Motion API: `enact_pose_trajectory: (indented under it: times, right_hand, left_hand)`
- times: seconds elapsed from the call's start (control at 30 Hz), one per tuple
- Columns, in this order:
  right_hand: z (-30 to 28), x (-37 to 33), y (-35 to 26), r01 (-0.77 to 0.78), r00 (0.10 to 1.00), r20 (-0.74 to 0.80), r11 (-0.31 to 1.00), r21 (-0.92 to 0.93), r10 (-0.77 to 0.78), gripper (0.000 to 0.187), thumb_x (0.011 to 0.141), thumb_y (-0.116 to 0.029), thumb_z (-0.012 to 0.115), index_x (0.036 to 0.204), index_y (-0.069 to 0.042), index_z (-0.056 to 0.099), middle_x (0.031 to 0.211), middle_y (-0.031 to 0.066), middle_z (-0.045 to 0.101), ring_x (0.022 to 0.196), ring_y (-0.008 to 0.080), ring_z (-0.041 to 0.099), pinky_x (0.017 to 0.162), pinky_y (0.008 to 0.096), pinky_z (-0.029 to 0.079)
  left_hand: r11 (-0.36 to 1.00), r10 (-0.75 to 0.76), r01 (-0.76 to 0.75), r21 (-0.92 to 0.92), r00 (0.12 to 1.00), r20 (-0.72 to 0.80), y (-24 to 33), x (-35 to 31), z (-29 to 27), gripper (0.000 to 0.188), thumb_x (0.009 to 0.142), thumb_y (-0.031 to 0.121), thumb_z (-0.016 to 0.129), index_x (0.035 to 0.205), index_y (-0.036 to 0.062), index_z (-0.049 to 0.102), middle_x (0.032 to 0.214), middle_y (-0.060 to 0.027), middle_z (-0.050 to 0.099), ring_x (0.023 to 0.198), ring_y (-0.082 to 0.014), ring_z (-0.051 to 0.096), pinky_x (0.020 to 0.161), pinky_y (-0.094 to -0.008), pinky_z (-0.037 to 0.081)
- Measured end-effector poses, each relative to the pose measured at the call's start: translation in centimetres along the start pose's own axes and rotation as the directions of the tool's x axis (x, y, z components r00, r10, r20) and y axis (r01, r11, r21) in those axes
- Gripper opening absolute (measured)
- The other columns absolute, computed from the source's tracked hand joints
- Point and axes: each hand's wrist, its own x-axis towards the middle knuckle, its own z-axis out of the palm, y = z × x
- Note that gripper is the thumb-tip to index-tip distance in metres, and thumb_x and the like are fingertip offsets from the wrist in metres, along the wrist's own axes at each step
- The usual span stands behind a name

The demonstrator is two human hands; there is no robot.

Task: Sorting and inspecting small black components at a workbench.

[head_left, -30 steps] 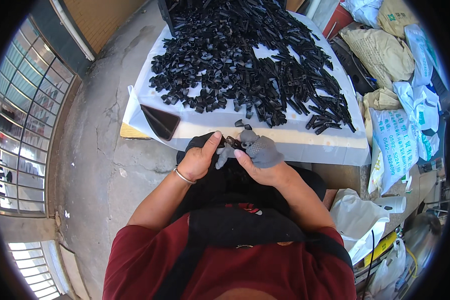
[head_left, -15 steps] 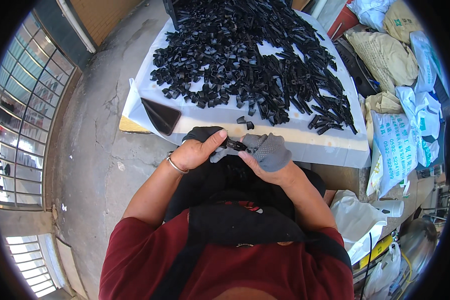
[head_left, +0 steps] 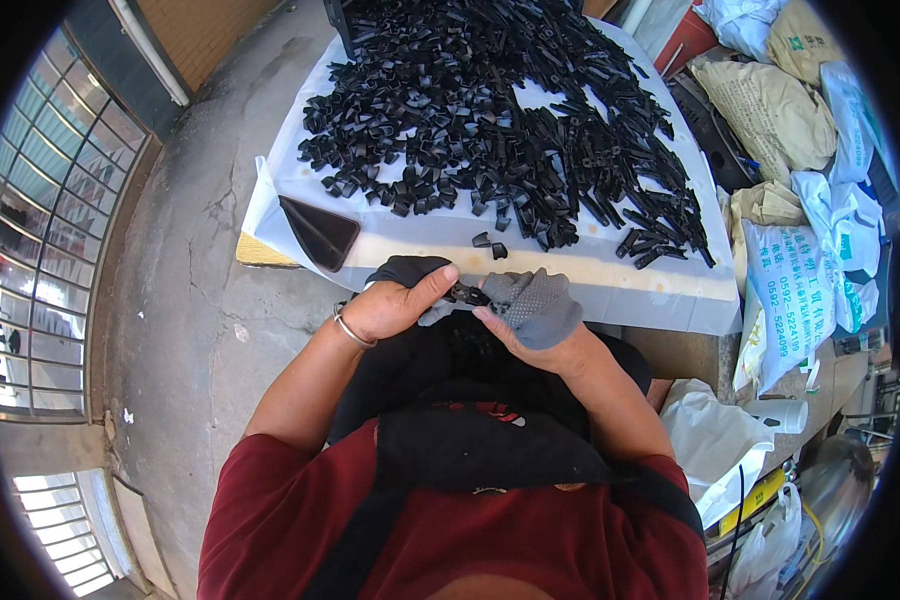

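Just off the table's near edge, both gloved hands meet around a small black plastic part [head_left: 467, 293]. My left hand [head_left: 406, 292], bare at the thumb, pinches its left end. From the other side my right hand [head_left: 532, 307], in a grey dotted glove, grips the right end with its thumb below. Fingers cover most of the part, so its full shape is hidden. Beyond the hands, two loose black clip-like pieces [head_left: 489, 243] lie near the edge. Farther back spreads a heap of short curved black pieces [head_left: 410, 130], with long narrow black pieces [head_left: 610, 170] to its right.
A white sheet [head_left: 670, 300] covers the table. A dark phone-like slab [head_left: 322, 235] rests at its near left corner. Stuffed sacks [head_left: 770, 115] and printed plastic bags [head_left: 788, 295] are piled at right. A barred window [head_left: 55, 230] stands left, beyond the concrete floor [head_left: 195, 300].
Both hands stay almost in place, still gripping the small black part. The part and the left thumb have shifted only slightly. The heaps on the table look the same.
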Motion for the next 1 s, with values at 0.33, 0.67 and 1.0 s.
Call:
enact_pose_trajectory:
  times: [0.33,0.67,1.0]
  right_hand:
    - [0.2,-0.4,0.7,0.052,0.999,0.008,0.997,-0.061,-0.051,0.030,0.082,-0.033,0.055,0.092,-0.005,0.060,0.078,0.0133,0.058,0.072,0.0310,0.055,0.064,0.0393,0.043]
    - [2.6,-0.2,-0.1,0.119,0.992,0.017,0.894,-0.432,-0.124,0.023,0.080,-0.026,0.055,0.092,-0.007,0.058,0.076,0.0124,0.059,0.072,0.0286,0.056,0.061,0.0391,0.044]
    - [-1.3,9.3,2.6,0.087,0.987,0.161,0.924,-0.373,-0.027,0.024,0.078,-0.026,0.057,0.092,-0.006,0.062,0.088,0.0137,0.060,0.078,0.0328,0.057,0.069,0.0399,0.046]
  left_hand:
    - [0.999,0.039,-0.040,0.027,0.999,0.031,-0.1,0.2,0.0,0.035,0.092,0.029,0.043,0.085,-0.0012,0.058,0.074,-0.0048,0.057,0.070,-0.0122,0.049,0.065,-0.0270,0.042]
    - [0.932,0.033,0.001,0.363,0.996,-0.087,-0.1,0.7,2.6,0.036,0.092,0.026,0.036,0.081,-0.0006,0.057,0.078,-0.0201,0.059,0.074,-0.0386,0.055,0.067,-0.0415,0.044]
    - [0.457,0.497,0.048,0.888,0.814,-0.300,-5.1,2.3,-2.8,0.028,0.080,0.021,0.057,0.098,-0.0007,0.058,0.082,-0.0152,0.059,0.078,-0.0296,0.058,0.069,-0.0361,0.047]
